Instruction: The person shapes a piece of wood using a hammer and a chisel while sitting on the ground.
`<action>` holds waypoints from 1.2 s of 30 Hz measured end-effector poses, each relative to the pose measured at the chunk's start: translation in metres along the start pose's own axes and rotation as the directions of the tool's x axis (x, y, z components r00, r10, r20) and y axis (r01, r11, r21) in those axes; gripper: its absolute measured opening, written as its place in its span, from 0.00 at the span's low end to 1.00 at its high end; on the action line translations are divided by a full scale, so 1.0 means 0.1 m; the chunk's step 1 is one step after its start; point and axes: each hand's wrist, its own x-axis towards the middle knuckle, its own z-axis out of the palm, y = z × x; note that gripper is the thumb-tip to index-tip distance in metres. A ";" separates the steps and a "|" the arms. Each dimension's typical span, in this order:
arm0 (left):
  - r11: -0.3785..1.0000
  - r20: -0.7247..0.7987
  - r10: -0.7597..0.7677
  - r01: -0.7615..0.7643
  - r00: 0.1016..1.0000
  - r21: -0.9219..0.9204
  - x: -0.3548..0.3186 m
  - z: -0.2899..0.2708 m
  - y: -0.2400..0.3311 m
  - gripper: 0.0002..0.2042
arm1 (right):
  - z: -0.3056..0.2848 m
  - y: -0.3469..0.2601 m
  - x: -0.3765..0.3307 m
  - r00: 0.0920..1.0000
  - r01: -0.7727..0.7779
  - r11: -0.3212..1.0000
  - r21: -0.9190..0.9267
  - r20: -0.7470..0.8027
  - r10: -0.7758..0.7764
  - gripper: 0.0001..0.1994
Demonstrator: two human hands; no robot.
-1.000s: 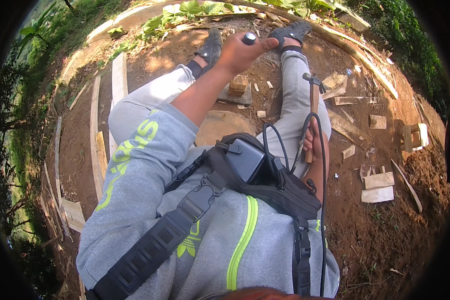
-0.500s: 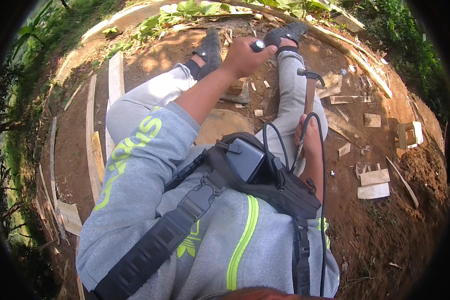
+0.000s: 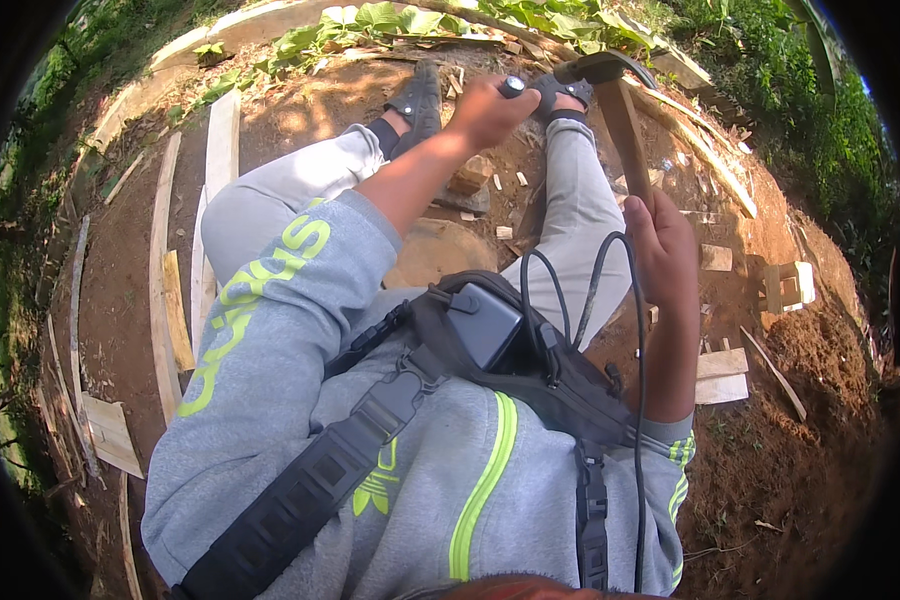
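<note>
My left hand (image 3: 488, 114), out between my feet, is closed round an upright chisel-like tool with a black handle (image 3: 512, 87). Only its shiny round top shows above the fist; its lower part is hidden. On the right, my right hand (image 3: 662, 245) grips the wooden handle of a claw hammer (image 3: 624, 132). The dark hammer head is raised, above and right of the left fist and apart from it. A small wooden block (image 3: 470, 176) lies below my left wrist. Nearer to me is a round, flat-topped piece of wood (image 3: 435, 255).
Long boards (image 3: 222, 150) lie on the soil at the left. Wood offcuts (image 3: 722, 377) and a small wooden frame (image 3: 788, 287) are scattered at the right. A black cable (image 3: 638, 330) loops from my chest pouch (image 3: 485, 325) beside my right arm. Leafy plants (image 3: 380, 20) border the far side.
My right hand has lifted the hammer from beside my right knee, up and closer to the camera. My left hand has stayed almost in place, still gripping the tool.
</note>
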 end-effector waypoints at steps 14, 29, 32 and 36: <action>0.993 0.077 -0.012 0.002 0.997 0.122 0.02 0.06 0.05 0.17 | 0.02 -0.22 0.15 0.997 -0.029 0.943 -0.332 0.051 0.049 0.19; 0.993 0.086 -0.004 -0.006 0.996 0.121 0.04 0.05 -0.03 0.17 | 0.04 -0.27 0.22 1.000 -0.005 0.954 -0.299 -0.019 0.000 0.18; 0.996 0.076 0.030 -0.036 0.997 0.078 0.00 0.06 -0.02 0.18 | 0.07 -0.25 0.16 0.999 -0.038 0.990 -0.137 -0.038 0.033 0.18; 0.998 0.096 0.004 -0.010 0.995 0.060 0.07 0.05 0.01 0.18 | 0.08 -0.28 0.16 0.999 0.033 0.919 -0.393 0.039 -0.019 0.18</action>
